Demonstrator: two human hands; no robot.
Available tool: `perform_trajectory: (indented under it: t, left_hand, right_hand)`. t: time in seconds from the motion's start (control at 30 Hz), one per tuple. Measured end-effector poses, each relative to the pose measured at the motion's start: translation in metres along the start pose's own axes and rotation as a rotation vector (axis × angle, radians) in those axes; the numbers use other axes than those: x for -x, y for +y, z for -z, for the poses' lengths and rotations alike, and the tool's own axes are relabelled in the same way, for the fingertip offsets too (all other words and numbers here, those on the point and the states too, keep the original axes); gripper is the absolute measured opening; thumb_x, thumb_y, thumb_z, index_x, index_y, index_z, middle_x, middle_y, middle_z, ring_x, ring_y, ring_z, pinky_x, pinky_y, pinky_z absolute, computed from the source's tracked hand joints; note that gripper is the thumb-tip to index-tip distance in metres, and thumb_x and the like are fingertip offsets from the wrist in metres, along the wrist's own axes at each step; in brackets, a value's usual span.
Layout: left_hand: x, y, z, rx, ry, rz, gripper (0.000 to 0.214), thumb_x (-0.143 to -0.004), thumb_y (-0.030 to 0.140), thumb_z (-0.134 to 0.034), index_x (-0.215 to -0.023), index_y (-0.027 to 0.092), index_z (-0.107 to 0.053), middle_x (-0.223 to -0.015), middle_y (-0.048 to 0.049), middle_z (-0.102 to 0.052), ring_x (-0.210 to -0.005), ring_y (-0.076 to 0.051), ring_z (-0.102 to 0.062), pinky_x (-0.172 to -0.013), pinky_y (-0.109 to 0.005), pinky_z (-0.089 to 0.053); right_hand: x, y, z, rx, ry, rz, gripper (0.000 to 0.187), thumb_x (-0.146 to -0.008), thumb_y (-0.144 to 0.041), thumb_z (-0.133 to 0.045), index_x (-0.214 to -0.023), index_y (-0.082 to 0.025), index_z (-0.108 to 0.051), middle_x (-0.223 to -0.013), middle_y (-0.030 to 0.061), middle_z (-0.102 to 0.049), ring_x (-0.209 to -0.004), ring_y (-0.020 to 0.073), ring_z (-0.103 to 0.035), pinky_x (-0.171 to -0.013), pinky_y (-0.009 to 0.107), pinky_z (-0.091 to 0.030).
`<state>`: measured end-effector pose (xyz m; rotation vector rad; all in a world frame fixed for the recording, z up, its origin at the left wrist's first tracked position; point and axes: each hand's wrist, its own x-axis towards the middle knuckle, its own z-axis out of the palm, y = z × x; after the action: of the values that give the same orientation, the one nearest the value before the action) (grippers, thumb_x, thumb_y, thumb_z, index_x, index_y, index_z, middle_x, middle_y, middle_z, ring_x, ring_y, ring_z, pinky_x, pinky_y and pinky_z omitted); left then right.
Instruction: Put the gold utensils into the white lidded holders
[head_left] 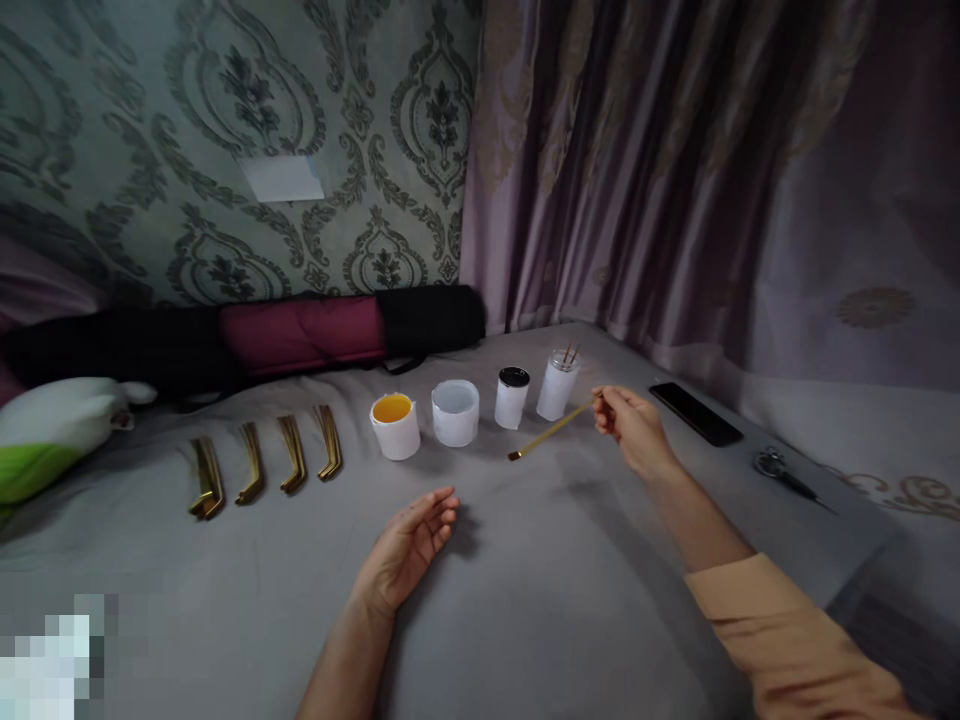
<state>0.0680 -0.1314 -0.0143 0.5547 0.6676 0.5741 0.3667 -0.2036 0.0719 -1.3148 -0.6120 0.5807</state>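
In my right hand (630, 425) is a thin paintbrush (551, 432), pinched near the end of its handle, with its dark flat tip pointing left and down over the grey sheet. My left hand (416, 545) is empty, palm turned inward and fingers loosely extended, near the middle of the sheet. Beyond the hands stand a white tub of yellow-orange contents (396, 437), a white tub with a pale inside (455, 418), a white-wrapped can with a black top (512, 400) and a white-wrapped jar (557, 388) holding thin sticks.
Several bundles of gold-coloured bent strips (291, 455) lie in a row at left. A black phone (696, 413) and a dark tool with a round metal head (784, 472) lie at right. A black and maroon roll (300, 333) lies along the wall; a plush toy (60, 425) is at left.
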Motion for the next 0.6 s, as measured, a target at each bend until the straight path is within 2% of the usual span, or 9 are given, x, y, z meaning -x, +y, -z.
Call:
perform_trajectory:
  t: [0.33,0.6]
  left_hand:
    - [-0.001,0.0,0.002,0.013,-0.014,-0.004,0.022,-0.079,0.019,-0.053,-0.098,0.01,-0.061,-0.093,-0.0102,-0.062,-0.073,-0.01,-0.059,-0.066,-0.02,-0.048]
    - [-0.001,0.0,0.002,0.015,-0.004,-0.002,0.022,-0.079,0.019,-0.053,-0.098,0.01,-0.06,-0.092,-0.0097,-0.062,-0.072,-0.01,-0.059,-0.065,-0.02,-0.049]
  right_hand:
    - [-0.03,-0.038,0.023,0.118,0.082,0.166,0.018,-0.07,-0.033,-0.058,-0.073,-0.016,-0.061,-0.059,-0.0008,-0.052,-0.043,0.0052,-0.043,-0.037,0.018,-0.033]
    - [-0.052,-0.063,0.026,0.192,0.147,0.241,0.014,-0.077,-0.025,-0.052,-0.074,-0.013,-0.06,-0.06,0.0003,-0.052,-0.042,0.0052,-0.043,-0.037,0.019,-0.033]
